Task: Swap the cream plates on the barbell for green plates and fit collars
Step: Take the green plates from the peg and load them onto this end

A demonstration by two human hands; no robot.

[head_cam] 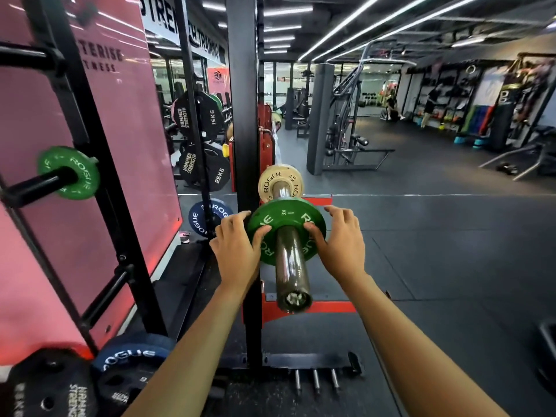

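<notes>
Light: bright, from ceiling strip lights [355, 22] at upper right.
Glare: streaks on the pink wall panel [90, 121], upper left.
Distortion: wide-angle bending at edges.
Blur: soft corners.

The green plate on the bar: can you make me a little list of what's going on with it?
green plate: on the barbell sleeve, partway along
left hand: fingers curled on the plate's left edge
right hand: fingers curled on its right edge
cream plate: on the sleeve, further in, apart from the green one
collar: none on the sleeve
spare green plate: on a rack peg, left
</notes>
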